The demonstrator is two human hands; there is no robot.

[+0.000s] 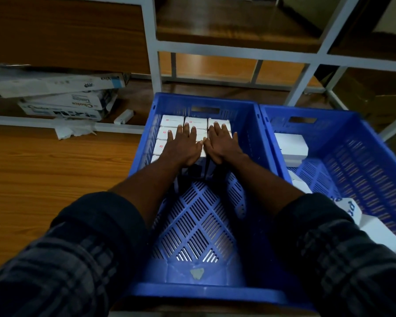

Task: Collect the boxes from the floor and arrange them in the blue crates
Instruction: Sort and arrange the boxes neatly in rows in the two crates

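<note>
Two hands lie flat on the white boxes (172, 121) packed at the far end of the left blue crate (201, 291). Our left hand (183, 145) covers the left and middle rows, fingers (186, 129) spread apart and straight, gripping nothing. Our right hand (222, 143) sits just beside it, thumbs nearly touching, fingers likewise splayed on the right row. To do this well, we judge, we press evenly so the tops level out and push the block snug against the far wall, leaving the bare slatted floor nearer us for the next rows. The right crate (375, 156) holds looser boxes (291, 145), some tilted, needing the same squaring.
</note>
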